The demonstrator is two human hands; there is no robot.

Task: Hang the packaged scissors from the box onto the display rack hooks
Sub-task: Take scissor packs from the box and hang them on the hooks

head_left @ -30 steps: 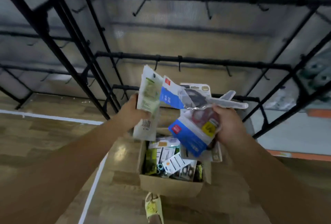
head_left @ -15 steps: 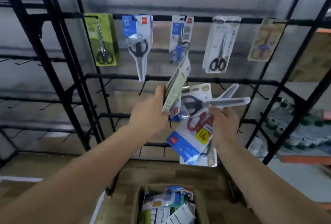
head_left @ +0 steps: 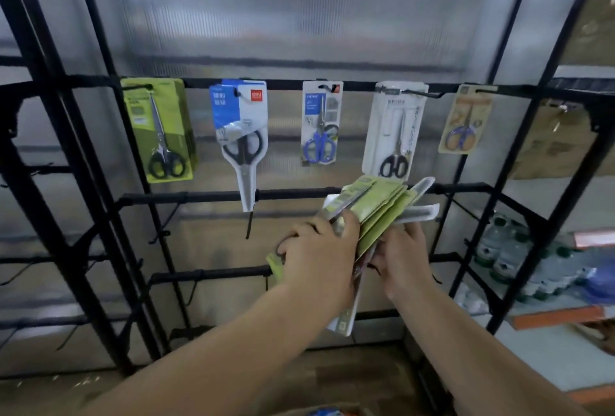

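the fanned stack of packaged scissors (head_left: 379, 212) sits between both hands in front of the display rack (head_left: 332, 190), its long axis slanting up and to the right, tops pointing toward the middle bar. the left hand (head_left: 319, 256) has its grip curled over the stack's near face, thumb on a green card; the right hand (head_left: 401, 259) pinches it from behind. free hooks (head_left: 249, 226) lie below-left, nearer the left hand.

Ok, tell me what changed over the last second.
Both hands lifted the packs from over the box up to the rack. The left hand brought its green pack against the right hand's bundle. Both kept their grip. The box has nearly left view. Five hung packs stayed put over the last half second.
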